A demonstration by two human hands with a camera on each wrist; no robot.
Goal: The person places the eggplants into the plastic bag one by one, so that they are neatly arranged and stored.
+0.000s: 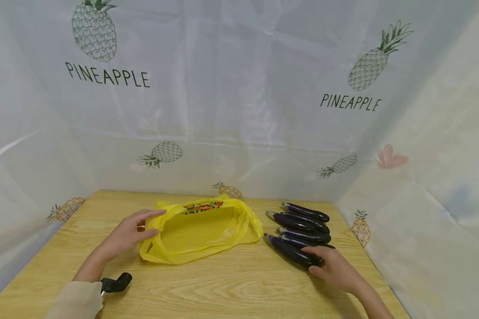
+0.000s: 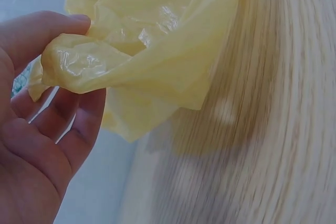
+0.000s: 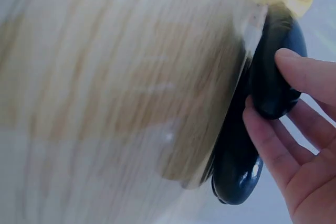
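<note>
A yellow plastic bag (image 1: 199, 232) lies with its mouth spread toward me, a printed patch on its upper rim. My left hand (image 1: 123, 235) holds the bag's left edge; in the left wrist view, thin yellow film (image 2: 79, 66) sits between thumb and fingers. On the right, several dark purple eggplants (image 1: 303, 223) lie side by side. The closest eggplant (image 1: 285, 250) has its lower right end between the thumb and fingers of my right hand (image 1: 339, 268). Seen from the right wrist, that eggplant (image 3: 273, 66) overlaps another eggplant (image 3: 236, 166).
The wooden table (image 1: 223, 292) carries the bag and the eggplants. A pineapple-printed sheet (image 1: 239, 110) rises behind it and along both sides. Around my left wrist is a black strapped device (image 1: 116, 282).
</note>
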